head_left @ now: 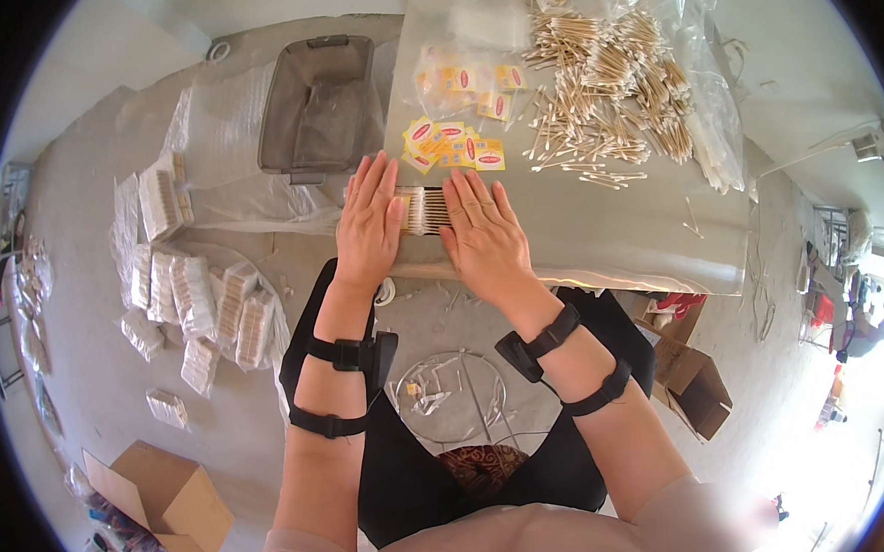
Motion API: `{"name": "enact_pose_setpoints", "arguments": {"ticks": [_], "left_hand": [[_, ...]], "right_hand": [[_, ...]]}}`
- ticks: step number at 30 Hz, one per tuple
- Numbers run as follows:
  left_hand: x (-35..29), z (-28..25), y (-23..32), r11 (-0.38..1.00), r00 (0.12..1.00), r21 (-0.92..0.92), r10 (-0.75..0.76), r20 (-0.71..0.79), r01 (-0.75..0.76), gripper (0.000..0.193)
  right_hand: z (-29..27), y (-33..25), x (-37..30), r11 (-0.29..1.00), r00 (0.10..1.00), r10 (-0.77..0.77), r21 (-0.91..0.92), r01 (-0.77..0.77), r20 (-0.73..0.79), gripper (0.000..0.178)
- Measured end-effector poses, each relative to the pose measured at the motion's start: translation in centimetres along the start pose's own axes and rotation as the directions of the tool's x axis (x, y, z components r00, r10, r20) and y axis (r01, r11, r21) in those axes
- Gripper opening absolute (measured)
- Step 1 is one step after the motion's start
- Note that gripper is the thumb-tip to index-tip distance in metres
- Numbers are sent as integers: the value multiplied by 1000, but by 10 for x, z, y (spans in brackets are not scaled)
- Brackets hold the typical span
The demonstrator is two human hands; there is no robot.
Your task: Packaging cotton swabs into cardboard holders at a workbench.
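Observation:
At the near edge of the table a flat row of cotton swabs (425, 211) lies side by side between my hands. My left hand (367, 223) covers the row's left end, its fingers stretched out flat. Over the right end lies my right hand (487, 232), fingers long and slightly apart. Whether the swabs sit inside a bag under my palms I cannot tell. Just beyond my fingertips are several yellow and white printed cards (452, 147). A large heap of loose cotton swabs (607, 82) spreads over the table's far right.
A grey plastic bin (315, 103) stands left of the table (619, 227). More cards lie in a clear plastic bag (449, 84). Packed swab bundles (191, 289) are piled at the left. Open cardboard boxes stand at lower left (168, 490) and right (693, 388). Below is a round metal stool frame (453, 395).

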State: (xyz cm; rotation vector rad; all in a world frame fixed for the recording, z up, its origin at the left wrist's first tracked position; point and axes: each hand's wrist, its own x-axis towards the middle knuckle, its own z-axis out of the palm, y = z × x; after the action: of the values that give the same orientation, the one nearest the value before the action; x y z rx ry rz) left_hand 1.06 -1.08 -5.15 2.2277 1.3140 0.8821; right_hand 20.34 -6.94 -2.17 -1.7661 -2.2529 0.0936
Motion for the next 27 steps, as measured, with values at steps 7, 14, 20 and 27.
{"name": "enact_pose_setpoints", "arguments": {"ticks": [7,14,20,27], "left_hand": [[0,0,-2,1000,1000,-17,3,-6,-3,48],[1,0,1,999,1000,46,-6,2,5,49],[2,-2,3,996,996,35,-83,-25,83,48],[8,-6,18,776,934,-568,-354,-35,273,40]], "right_hand": [[3,-9,4,1000,1000,11,7,-11,-12,56],[5,-14,8,1000,1000,-2,30,3,-21,56],[4,-12,10,876,975,184,471,-104,-127,48],[8,-25,23,636,903,398,758,-144,-162,39]]}}
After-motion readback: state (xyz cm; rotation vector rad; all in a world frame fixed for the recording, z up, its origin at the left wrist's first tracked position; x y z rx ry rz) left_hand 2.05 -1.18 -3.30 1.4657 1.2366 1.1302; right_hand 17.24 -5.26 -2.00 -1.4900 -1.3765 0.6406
